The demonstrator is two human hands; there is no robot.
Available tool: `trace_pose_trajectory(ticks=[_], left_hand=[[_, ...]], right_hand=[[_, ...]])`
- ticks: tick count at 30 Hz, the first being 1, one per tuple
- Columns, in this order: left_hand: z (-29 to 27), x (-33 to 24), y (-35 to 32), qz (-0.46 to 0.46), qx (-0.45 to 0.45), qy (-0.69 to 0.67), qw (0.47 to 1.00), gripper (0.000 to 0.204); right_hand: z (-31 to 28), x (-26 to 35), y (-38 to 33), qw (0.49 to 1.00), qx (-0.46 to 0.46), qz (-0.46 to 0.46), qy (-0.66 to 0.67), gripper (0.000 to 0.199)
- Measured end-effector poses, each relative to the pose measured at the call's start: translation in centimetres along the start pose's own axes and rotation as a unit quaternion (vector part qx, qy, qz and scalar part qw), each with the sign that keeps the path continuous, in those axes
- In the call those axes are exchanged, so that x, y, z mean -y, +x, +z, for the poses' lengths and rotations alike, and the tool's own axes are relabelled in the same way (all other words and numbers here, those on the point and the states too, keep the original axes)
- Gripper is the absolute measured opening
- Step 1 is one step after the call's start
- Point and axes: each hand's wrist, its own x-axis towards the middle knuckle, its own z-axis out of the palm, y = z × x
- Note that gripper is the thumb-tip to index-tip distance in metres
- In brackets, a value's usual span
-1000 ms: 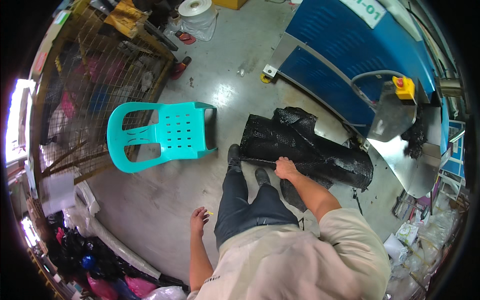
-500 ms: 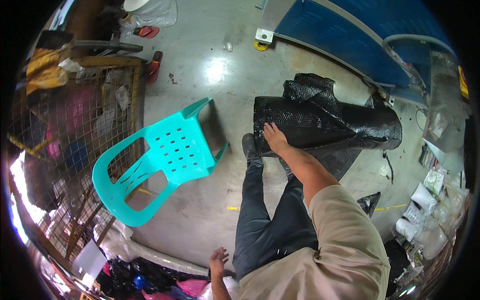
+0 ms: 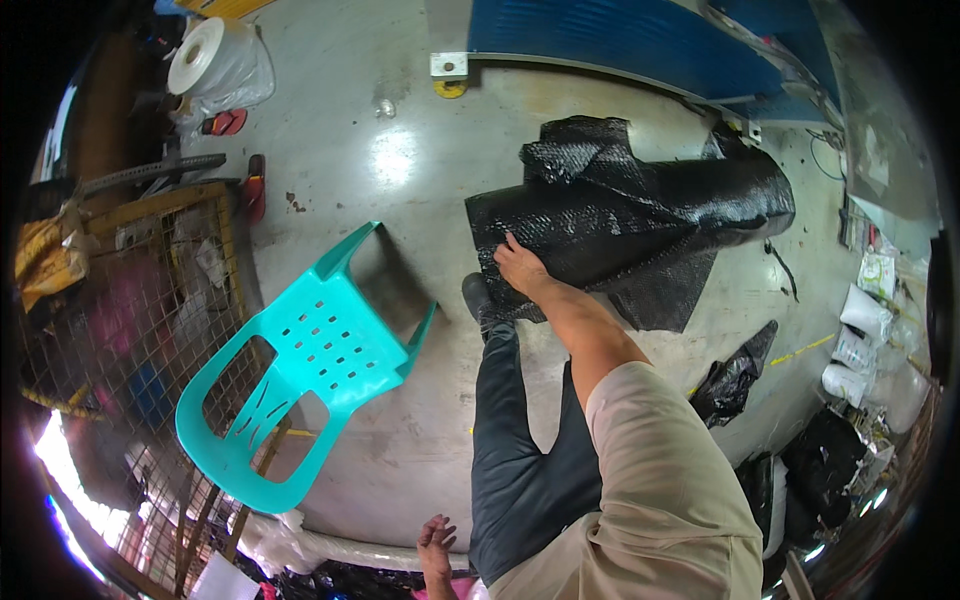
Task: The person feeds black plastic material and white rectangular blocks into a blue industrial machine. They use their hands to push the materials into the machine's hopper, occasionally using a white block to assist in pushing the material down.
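A large roll of black bubble wrap (image 3: 620,215) lies on the floor ahead of me, with a crumpled flap bunched along its far side and a loose sheet spread on its near side. On the left end of the roll rests my right hand (image 3: 520,265), fingers apart and not wrapped round anything. My left hand (image 3: 436,545) hangs low beside my left leg, holding nothing, its fingers loosely bent and apart. My left shoe (image 3: 477,297) stands close against the roll's left end.
A turquoise plastic chair (image 3: 320,345) stands to my left, beside a wire mesh cage (image 3: 150,300). A blue machine (image 3: 620,45) closes off the far side. Near my right lies crumpled black plastic (image 3: 735,378). A clear film roll (image 3: 197,57) and slippers (image 3: 256,188) are far left.
My right hand has lifted its fingers somewhat from lying flat on the roll. The view has shifted, so the roll and the machine appear further left. My left hand still hangs low.
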Motion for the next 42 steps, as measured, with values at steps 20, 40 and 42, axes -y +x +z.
trace_pose_trajectory(ticks=[20, 40, 42], left_hand=[[17.9, -5.3, -8.5, 0.173, 0.160, 0.017, 0.972, 0.081], [44.8, -13.2, -50.3, 0.599, 0.510, 0.417, 0.455, 0.084], [45.3, -12.5, -54.1, 0.493, 0.590, 0.455, 0.449, 0.081]], right_hand=[[-16.3, -0.8, -43.1, 0.817, -0.230, 0.180, 0.497, 0.017], [-23.9, 17.5, -91.3, 0.438, -0.587, 0.588, 0.343, 0.031], [-27.0, 21.4, -93.2, 0.381, -0.605, 0.627, 0.310, 0.041]])
